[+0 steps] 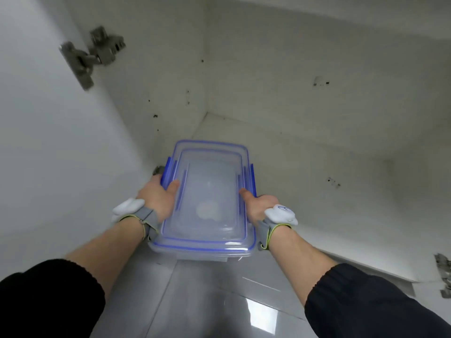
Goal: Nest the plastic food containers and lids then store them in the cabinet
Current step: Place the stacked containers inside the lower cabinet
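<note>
A stack of clear plastic food containers with blue-edged lids [207,189] sits between my hands at the mouth of a white cabinet [305,152]. Smaller lids lie nested on the big one. My left hand [158,196] grips the stack's left side, thumb on top beside a blue clip. My right hand [258,203] holds the right side, thumb on the lid. The stack's far end reaches over the cabinet floor; its near end hangs above the grey tiled floor. My fingers are hidden under the stack.
The open cabinet door [44,118] stands at the left with a metal hinge [90,54]. Another hinge [443,274] shows at the lower right. The cabinet's back corner [207,113] lies beyond the stack. Glossy grey floor tiles [219,301] are below.
</note>
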The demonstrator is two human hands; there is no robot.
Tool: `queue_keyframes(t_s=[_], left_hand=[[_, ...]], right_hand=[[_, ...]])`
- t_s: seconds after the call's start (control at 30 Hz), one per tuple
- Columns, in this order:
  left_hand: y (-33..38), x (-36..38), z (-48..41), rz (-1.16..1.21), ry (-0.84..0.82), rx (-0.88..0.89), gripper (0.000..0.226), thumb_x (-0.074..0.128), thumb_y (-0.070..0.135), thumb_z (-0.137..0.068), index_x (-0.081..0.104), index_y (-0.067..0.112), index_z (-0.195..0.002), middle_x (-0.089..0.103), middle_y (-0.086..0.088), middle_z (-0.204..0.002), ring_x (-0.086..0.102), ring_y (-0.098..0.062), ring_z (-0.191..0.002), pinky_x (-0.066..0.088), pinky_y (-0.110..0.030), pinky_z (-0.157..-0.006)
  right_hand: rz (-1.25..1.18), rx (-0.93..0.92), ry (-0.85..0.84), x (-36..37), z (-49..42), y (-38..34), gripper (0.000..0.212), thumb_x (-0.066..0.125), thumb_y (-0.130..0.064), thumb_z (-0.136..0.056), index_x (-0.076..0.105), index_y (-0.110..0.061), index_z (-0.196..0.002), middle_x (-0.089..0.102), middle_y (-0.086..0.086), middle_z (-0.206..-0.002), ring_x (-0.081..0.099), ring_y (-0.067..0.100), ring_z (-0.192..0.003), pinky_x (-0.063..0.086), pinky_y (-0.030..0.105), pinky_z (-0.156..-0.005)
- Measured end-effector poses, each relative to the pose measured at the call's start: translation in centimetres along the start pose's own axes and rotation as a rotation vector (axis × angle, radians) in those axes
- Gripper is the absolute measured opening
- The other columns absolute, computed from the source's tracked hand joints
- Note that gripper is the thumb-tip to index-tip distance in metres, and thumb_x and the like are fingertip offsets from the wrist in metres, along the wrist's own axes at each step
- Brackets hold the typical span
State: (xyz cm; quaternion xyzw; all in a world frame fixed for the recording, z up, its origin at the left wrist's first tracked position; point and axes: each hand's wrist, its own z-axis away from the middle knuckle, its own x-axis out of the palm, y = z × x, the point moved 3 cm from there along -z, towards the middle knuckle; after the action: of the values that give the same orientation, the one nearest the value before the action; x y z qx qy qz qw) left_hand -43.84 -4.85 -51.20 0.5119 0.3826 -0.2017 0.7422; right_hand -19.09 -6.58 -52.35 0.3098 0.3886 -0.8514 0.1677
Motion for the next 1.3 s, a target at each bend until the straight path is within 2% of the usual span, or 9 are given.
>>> queue_keyframes(t_s=[0.2, 0.47, 0.57, 0.83, 0.97, 1.03, 1.17, 1.23, 1.3], left_hand=[[-2.0, 3.6, -3.5, -0.002, -0.066, 0.053, 0.052, 0.057, 0.047, -0.087, 0.053, 0.013, -0.126, 0.063, -0.016, -0.122, 0.058, -0.038, -0.109, 0.046, -0.042, -0.096], [-3.5, 6.4, -7.3, -0.121, -0.101, 0.138, 0.063, 0.066, 0.05, -0.079, 0.049, 0.013, -0.127, 0.061, -0.013, -0.124, 0.058, -0.035, -0.109, 0.043, -0.032, -0.087], [-3.5, 7.3, -8.9, -0.143, -0.108, 0.149, 0.06, 0.065, 0.048, -0.08, 0.05, 0.009, -0.124, 0.061, -0.016, -0.122, 0.058, -0.036, -0.108, 0.047, -0.037, -0.09], [-3.5, 8.9, -11.1, -0.246, -0.091, 0.16, 0.071, 0.062, 0.048, -0.082, 0.039, 0.01, -0.138, 0.04, -0.019, -0.141, 0.041, -0.036, -0.127, 0.037, -0.039, -0.106], [-3.9, 9.6, -11.3, -0.266, -0.091, 0.215, 0.064, 0.06, 0.045, -0.084, 0.043, 0.014, -0.137, 0.037, -0.018, -0.141, 0.043, -0.036, -0.125, 0.037, -0.039, -0.107], [-4.0, 9.9, -11.4, -0.261, -0.077, 0.228, 0.062, 0.058, 0.046, -0.085, 0.044, 0.016, -0.137, 0.034, -0.017, -0.144, 0.039, -0.035, -0.129, 0.033, -0.038, -0.109], [-4.2, 10.5, -11.0, -0.333, 0.04, 0.369, 0.062, 0.054, 0.057, -0.082, 0.054, 0.017, -0.13, 0.036, -0.02, -0.145, 0.035, -0.036, -0.132, 0.031, -0.042, -0.109], [-4.1, 11.0, -10.3, -0.397, 0.087, 0.501, 0.073, 0.045, 0.068, -0.075, 0.059, 0.016, -0.124, 0.044, -0.022, -0.14, 0.038, -0.039, -0.131, 0.033, -0.046, -0.109], [-4.4, 11.5, -10.0, -0.458, 0.032, 0.55, 0.09, 0.031, 0.082, -0.066, 0.053, 0.022, -0.13, 0.04, -0.019, -0.144, 0.032, -0.036, -0.136, 0.025, -0.048, -0.113]], right_hand=[[0.031, -0.05, 0.1, 3.5, -4.4, 0.7, 0.055, 0.049, -0.055, -0.084, 0.033, -0.016, -0.049, 0.032, -0.001, -0.044, 0.035, 0.021, -0.041, 0.02, 0.026, -0.043], [0.116, -0.085, 0.158, 7.2, -9.2, 1.7, 0.064, 0.045, -0.068, -0.08, 0.036, -0.014, -0.047, 0.036, -0.003, -0.039, 0.036, 0.015, -0.034, 0.02, 0.02, -0.042], [0.094, -0.078, 0.163, 8.4, -10.6, 1.2, 0.063, 0.044, -0.067, -0.082, 0.04, -0.012, -0.05, 0.04, -0.002, -0.043, 0.039, 0.014, -0.037, 0.018, 0.021, -0.042], [0.031, -0.021, 0.117, 10.6, -14.1, -0.7, 0.062, 0.04, -0.069, -0.082, 0.046, -0.013, -0.057, 0.048, 0.0, -0.054, 0.046, 0.018, -0.048, 0.025, 0.023, -0.048], [-0.039, 0.011, 0.118, 11.6, -15.6, -0.9, 0.06, 0.043, -0.068, -0.081, 0.046, -0.014, -0.057, 0.048, 0.002, -0.055, 0.055, 0.026, -0.063, 0.038, 0.03, -0.065], [-0.057, 0.006, 0.137, 11.8, -16.2, -1.2, 0.061, 0.044, -0.069, -0.08, 0.045, -0.014, -0.055, 0.047, 0.002, -0.053, 0.052, 0.025, -0.056, 0.036, 0.028, -0.058], [-0.106, 0.005, 0.194, 12.0, -17.6, -2.5, 0.061, 0.046, -0.066, -0.082, 0.044, -0.012, -0.054, 0.049, 0.003, -0.054, 0.048, 0.021, -0.05, 0.032, 0.026, -0.053], [-0.153, -0.002, 0.211, 12.1, -18.2, -3.2, 0.061, 0.049, -0.062, -0.084, 0.044, -0.009, -0.055, 0.048, 0.004, -0.055, 0.049, 0.023, -0.052, 0.031, 0.026, -0.053], [-0.164, -0.003, 0.221, 11.9, -18.7, -3.9, 0.057, 0.049, -0.059, -0.085, 0.051, -0.006, -0.065, 0.05, 0.005, -0.058, 0.047, 0.023, -0.051, 0.027, 0.025, -0.049]])
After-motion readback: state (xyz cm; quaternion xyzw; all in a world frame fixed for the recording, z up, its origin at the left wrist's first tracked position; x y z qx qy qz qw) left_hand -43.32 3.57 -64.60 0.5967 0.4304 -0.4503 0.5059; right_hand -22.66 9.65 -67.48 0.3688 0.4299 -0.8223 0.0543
